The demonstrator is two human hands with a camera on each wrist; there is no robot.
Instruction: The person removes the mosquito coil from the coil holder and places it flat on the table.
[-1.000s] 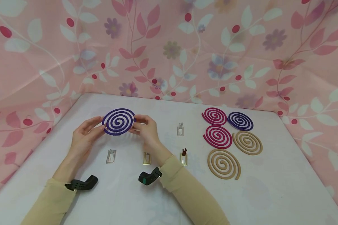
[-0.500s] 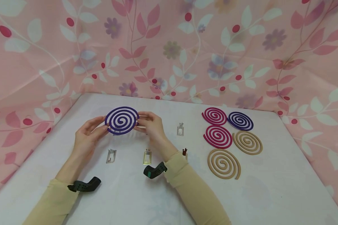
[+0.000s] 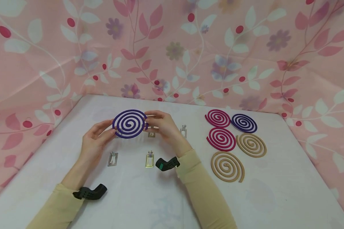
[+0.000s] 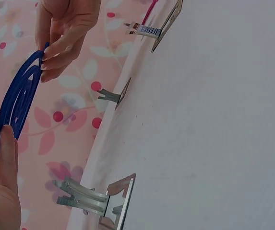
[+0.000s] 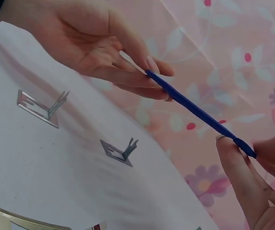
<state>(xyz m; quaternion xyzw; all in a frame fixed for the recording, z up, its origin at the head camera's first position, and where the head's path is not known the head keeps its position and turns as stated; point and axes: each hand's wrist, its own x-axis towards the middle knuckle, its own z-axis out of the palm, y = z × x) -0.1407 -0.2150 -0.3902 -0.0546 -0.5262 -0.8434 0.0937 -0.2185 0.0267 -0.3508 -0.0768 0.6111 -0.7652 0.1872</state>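
Note:
Both hands hold a purple mosquito coil point(image 3: 129, 124) up over the back left of the white table. My left hand point(image 3: 96, 138) pinches the coil's left edge between thumb and fingers. At the opposite edge, my right hand point(image 3: 164, 126) pinches it near the coil's outer end. The right wrist view shows the coil point(image 5: 195, 109) edge-on as a thin slanting strip. Below and around the hands stand small metal coil stands with upright forked tabs, among them a silver stand point(image 3: 112, 164) and a gold-coloured stand point(image 3: 149, 166). Some stands are partly hidden behind the coil and right hand.
On the right of the table point(image 3: 263, 197) lie two pink coils point(image 3: 221, 139), another purple coil point(image 3: 243, 123) and two beige coils point(image 3: 227, 166), close together. A flowered pink cloth point(image 3: 172, 51) rises at the back and sides. Each wrist wears a black camera mount point(image 3: 91, 193).
Both hands have shifted to the right together, carrying the purple coil with them. The gold-coloured stand in front has come into fuller view. The coils on the right have stayed put.

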